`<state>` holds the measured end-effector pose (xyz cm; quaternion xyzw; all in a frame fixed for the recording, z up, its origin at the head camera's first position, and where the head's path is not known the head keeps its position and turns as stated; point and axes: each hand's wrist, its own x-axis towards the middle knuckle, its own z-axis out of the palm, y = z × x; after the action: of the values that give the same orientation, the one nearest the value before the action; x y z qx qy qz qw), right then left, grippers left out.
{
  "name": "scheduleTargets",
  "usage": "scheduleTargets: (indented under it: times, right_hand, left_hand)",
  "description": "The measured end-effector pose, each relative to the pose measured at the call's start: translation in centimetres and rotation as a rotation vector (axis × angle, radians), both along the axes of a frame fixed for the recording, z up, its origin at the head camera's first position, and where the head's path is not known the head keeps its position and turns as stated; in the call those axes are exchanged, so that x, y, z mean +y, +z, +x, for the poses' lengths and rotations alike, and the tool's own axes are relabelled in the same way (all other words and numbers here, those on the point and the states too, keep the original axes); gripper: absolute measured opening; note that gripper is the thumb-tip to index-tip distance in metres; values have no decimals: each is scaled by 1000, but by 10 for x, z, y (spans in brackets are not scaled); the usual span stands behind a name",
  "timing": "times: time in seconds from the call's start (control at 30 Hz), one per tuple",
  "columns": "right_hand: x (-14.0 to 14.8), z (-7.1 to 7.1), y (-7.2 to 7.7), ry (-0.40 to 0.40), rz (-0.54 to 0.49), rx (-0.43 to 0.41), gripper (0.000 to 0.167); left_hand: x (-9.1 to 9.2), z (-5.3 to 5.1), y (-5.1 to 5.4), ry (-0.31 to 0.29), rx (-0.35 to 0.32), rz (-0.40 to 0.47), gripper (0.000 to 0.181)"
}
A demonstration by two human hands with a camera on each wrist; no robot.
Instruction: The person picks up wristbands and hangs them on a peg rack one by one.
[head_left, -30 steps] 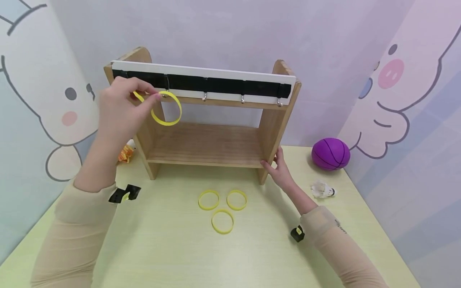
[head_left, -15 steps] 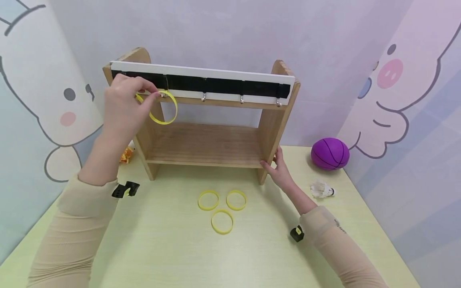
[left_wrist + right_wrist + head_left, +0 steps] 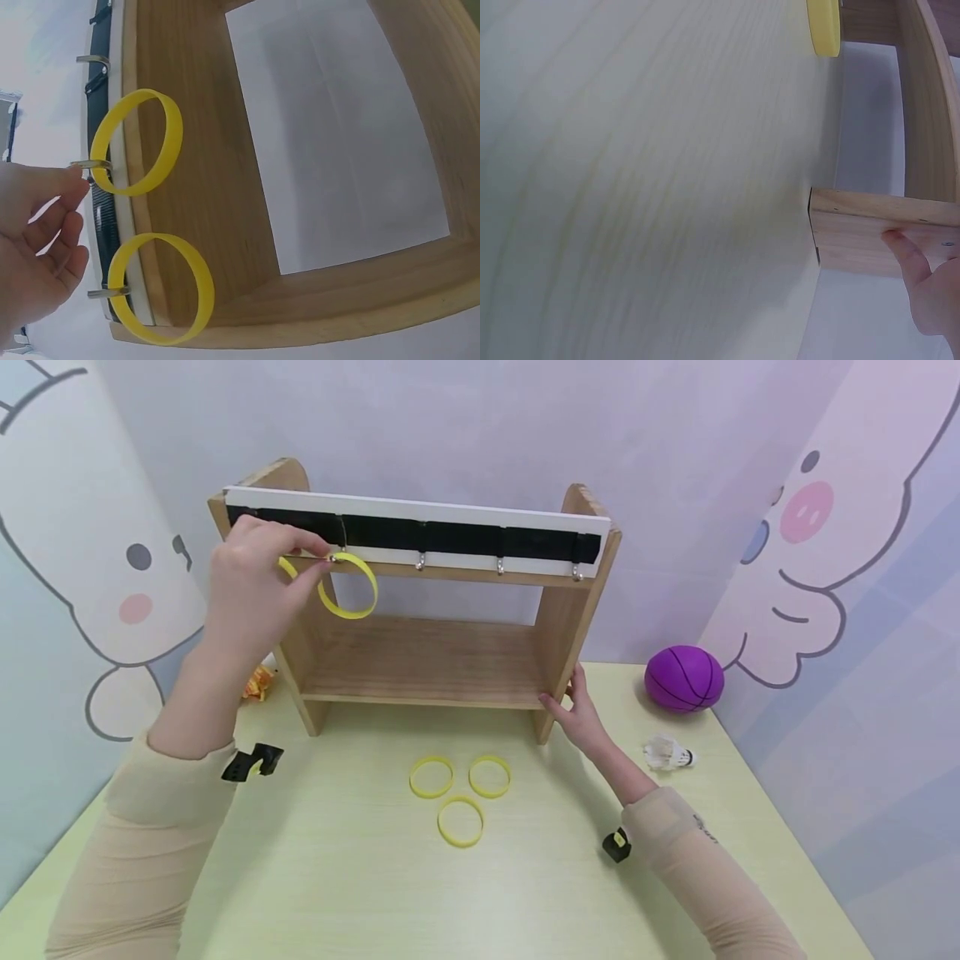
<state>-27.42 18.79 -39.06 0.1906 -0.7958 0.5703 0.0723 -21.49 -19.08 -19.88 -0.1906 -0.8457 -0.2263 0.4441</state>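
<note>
My left hand (image 3: pixel 251 577) is raised at the top left of the wooden shelf (image 3: pixel 427 664). Its thumb and index finger pinch the edge of a yellow ring (image 3: pixel 174 131), right at the tip of a metal hook (image 3: pixel 91 163). The hook passes through this ring, which hangs askew. Another yellow ring (image 3: pixel 207 291) hangs on the neighbouring end hook; in the head view my left hand mostly hides it. My right hand (image 3: pixel 579 718) grips the shelf's right side panel low down, thumb at the front edge. The hooks sit along a white rail with a black strip (image 3: pixel 465 537).
Three yellow rings lie on the table in front of the shelf: a left one (image 3: pixel 431 796), a right one (image 3: pixel 490 796) and a nearer one (image 3: pixel 461 845). At the right are a purple ball (image 3: pixel 684 679) and a shuttlecock (image 3: pixel 669 753). An orange object (image 3: pixel 258 682) lies left.
The pinched ring has shifted slightly to the right against the hook rail, while my left hand barely moves. My right hand keeps its grip on the side panel.
</note>
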Motion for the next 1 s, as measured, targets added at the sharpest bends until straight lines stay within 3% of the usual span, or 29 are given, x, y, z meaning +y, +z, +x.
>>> scheduleTargets:
  times: [0.23,0.47,0.73,1.0]
  right_hand:
    - [-1,1,0,-10,16,2,77]
    - [-2,3,1,-10,22,17,77]
    - [-1,2,2,0,19,0,77]
    - [-1,2,1,3,14,2,78]
  left_hand:
    - [10,15,1,-96,56,15,16]
    - [20,27,-11,-125,-10,56,14]
    - [30,32,-42,-181,-224,83,17]
    - [38,24,-83,-226,-390,93,17]
